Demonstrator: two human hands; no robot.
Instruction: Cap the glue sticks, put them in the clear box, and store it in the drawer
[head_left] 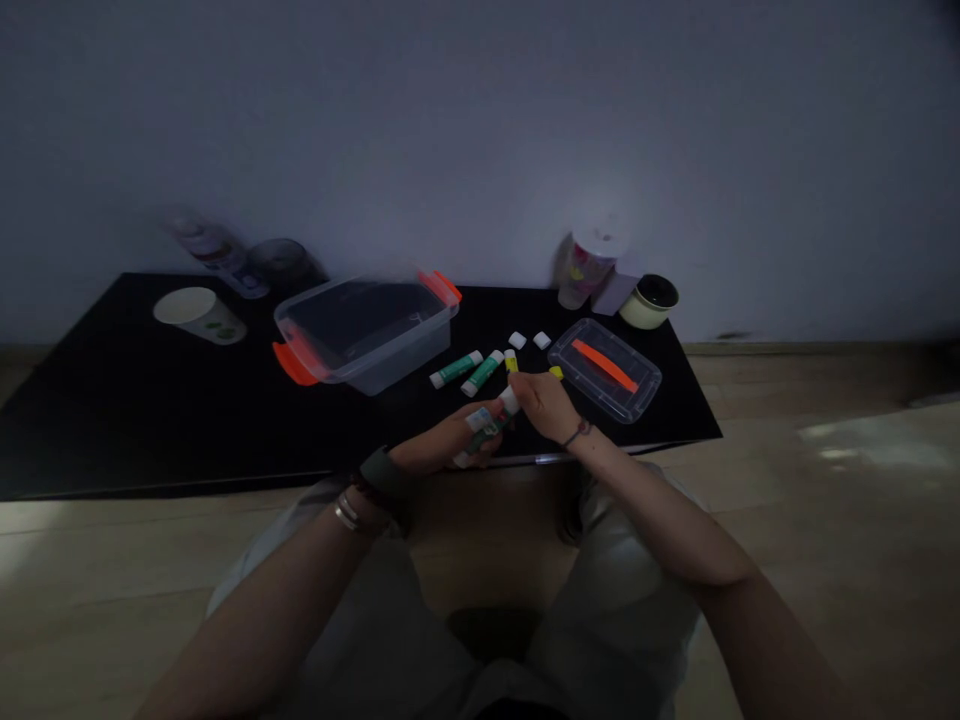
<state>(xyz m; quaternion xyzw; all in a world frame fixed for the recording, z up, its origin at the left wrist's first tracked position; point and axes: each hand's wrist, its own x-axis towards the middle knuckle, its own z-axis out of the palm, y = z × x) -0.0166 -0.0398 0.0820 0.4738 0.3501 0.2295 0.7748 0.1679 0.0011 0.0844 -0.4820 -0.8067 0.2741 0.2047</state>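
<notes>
Near the table's front edge, my left hand is wrapped round a green-labelled glue stick, held tilted. The fingers of my right hand are closed at its upper end, on the white cap. Just beyond my hands lie two green glue sticks side by side. A yellow stick is partly hidden behind my right hand. Two small white caps rest farther back, and a small yellow piece shows beside my right hand.
A clear box with orange latches stands open left of centre. Its apparent lid, with an orange handle, lies at right. On the left are a paper cup and a bottle. A plastic cup and cream jar stand back right.
</notes>
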